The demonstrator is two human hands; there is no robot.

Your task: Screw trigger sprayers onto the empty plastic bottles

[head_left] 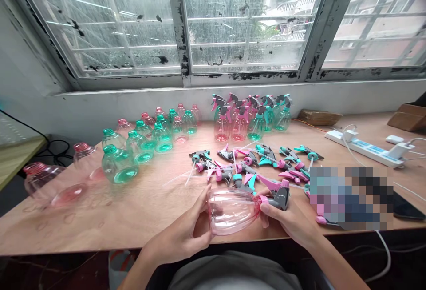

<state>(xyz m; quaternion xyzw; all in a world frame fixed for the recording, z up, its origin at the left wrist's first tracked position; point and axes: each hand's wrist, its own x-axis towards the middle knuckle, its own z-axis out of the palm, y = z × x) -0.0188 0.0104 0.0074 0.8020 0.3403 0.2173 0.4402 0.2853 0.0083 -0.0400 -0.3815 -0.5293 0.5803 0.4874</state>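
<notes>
Pink bottle (233,210) lies sideways over the counter's (133,210) near edge, left hand (186,232) cupping its base, right hand (286,219) clamped on its sprayer (278,196).

One camera, worn on the person's head, looking forward and down.

From the near side it faces across the wooden table (140,205) to the window (239,23) behind it. The left hand (186,234) and right hand (294,223), closed round a pink bottle (233,212), lie nearest the lens at the lower edge, and the wide view bends the window frame.
</notes>
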